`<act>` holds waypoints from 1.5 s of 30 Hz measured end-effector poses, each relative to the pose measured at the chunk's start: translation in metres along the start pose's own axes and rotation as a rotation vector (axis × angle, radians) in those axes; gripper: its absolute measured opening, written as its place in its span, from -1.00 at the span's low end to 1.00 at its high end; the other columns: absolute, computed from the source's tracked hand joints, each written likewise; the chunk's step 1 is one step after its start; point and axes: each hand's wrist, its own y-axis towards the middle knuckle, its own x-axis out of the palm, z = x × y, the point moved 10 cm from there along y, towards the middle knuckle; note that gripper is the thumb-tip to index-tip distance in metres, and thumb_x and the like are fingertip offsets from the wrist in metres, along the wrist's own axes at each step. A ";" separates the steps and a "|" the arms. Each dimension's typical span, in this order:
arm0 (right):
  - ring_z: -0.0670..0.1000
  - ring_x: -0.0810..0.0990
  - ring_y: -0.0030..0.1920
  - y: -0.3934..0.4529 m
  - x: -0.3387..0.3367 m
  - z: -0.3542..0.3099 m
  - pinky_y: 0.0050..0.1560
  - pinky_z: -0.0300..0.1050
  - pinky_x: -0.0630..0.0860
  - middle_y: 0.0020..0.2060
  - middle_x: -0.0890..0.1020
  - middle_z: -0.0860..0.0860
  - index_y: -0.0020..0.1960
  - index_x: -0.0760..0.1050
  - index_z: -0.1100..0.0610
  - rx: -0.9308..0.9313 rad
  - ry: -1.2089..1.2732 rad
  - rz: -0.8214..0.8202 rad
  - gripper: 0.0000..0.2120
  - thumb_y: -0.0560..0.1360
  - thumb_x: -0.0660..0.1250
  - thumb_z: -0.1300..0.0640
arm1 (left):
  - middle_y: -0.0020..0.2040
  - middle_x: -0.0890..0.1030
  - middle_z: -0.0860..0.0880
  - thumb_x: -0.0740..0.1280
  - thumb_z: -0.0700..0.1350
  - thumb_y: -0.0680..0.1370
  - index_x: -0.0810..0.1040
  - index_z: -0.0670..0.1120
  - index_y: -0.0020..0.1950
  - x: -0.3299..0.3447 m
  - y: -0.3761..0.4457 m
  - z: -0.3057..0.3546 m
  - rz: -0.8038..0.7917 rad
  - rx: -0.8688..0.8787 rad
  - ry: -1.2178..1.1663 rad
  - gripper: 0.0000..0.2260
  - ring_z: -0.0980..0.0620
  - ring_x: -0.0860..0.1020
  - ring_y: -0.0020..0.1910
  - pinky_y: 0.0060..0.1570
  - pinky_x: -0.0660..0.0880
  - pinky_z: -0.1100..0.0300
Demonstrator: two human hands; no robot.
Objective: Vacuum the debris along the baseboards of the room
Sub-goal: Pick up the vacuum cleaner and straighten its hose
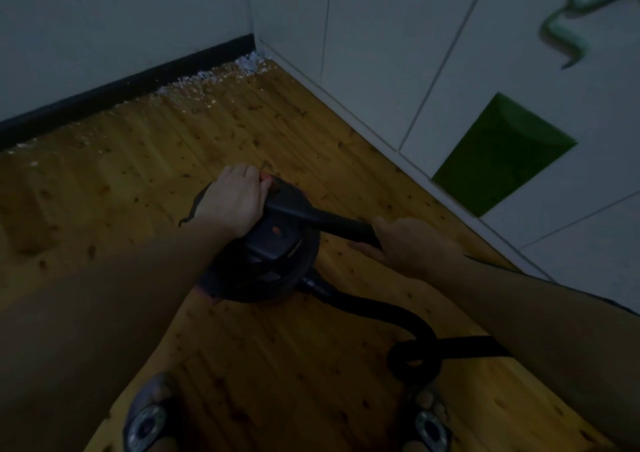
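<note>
Debris (221,72), white and crumbly, lies along the black baseboard (138,79) into the far corner of the knotty wood floor (138,146). Nearer, we see the left hand (232,202) laid flat on the round black vacuum (273,254). Right of it, the right hand (405,243) curls around its matte hose (332,221).

We look down in dim light on a black canister vacuum (266,247) standing on the wooden floor (138,181), with our left hand (233,200) pressed on its top near an orange button and our right hand (403,243) curled around the black handle or tube that juts out to the right. A black hose (377,316) leaves the body and loops on the floor between our two sandalled feet (147,413). Pale debris (221,74) lies scattered along the black baseboard (121,86), thickest in the corner where it meets the white cabinet panels (381,70), one of which carries a green patch (502,153).
</note>
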 end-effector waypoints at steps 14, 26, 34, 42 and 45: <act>-0.06 0.44 -0.44 -0.040 -0.001 0.019 -0.49 -0.12 0.42 -0.33 0.46 -0.06 0.11 0.37 0.07 0.082 -0.095 -0.034 -0.48 0.62 0.03 -0.39 | -0.07 0.57 -0.33 0.18 0.00 0.72 0.53 -0.28 0.00 -0.005 0.000 -0.001 -0.008 -0.153 -0.140 -0.65 -0.32 0.56 -0.15 -0.17 0.51 -0.13; -0.03 0.49 -0.43 -0.064 -0.021 0.025 -0.53 -0.13 0.30 -0.32 0.49 -0.07 0.03 0.30 0.01 0.108 -0.114 0.024 -0.50 0.58 -0.01 -0.44 | -0.07 0.62 -0.32 0.15 -0.16 0.71 0.56 -0.27 0.10 -0.003 -0.003 -0.014 -0.096 -0.271 -0.250 -0.76 -0.35 0.59 -0.11 -0.12 0.55 -0.20; -0.08 0.31 -0.51 -0.038 -0.051 -0.017 -0.56 -0.17 0.14 -0.41 0.37 -0.07 0.01 0.38 0.08 0.072 -0.102 0.173 -0.50 0.62 0.08 -0.37 | 0.04 0.65 -0.19 0.24 0.01 0.66 0.60 -0.19 0.15 -0.044 -0.005 -0.046 0.169 -0.658 -0.511 -0.70 -0.19 0.62 0.04 0.08 0.55 -0.04; -0.09 0.28 -0.52 -0.007 -0.091 -0.077 -0.56 -0.15 0.17 -0.43 0.32 -0.08 0.00 0.36 0.06 -0.024 -0.109 0.228 -0.50 0.61 0.11 -0.40 | -0.06 0.60 -0.10 0.37 -0.25 0.61 0.53 -0.20 0.20 -0.017 -0.080 -0.074 0.449 -1.424 -1.485 -0.83 -0.02 0.63 -0.21 -0.57 0.53 0.18; -0.04 0.33 -0.43 0.004 -0.105 -0.098 -0.48 -0.12 0.23 -0.32 0.43 -0.06 0.15 0.41 0.07 -0.031 -0.071 0.223 -0.60 0.64 0.21 -0.27 | -0.12 0.60 -0.10 0.33 -0.14 0.66 0.55 -0.21 0.08 -0.013 -0.074 -0.049 0.392 -1.396 -1.766 -0.87 -0.03 0.60 -0.24 -0.54 0.55 0.16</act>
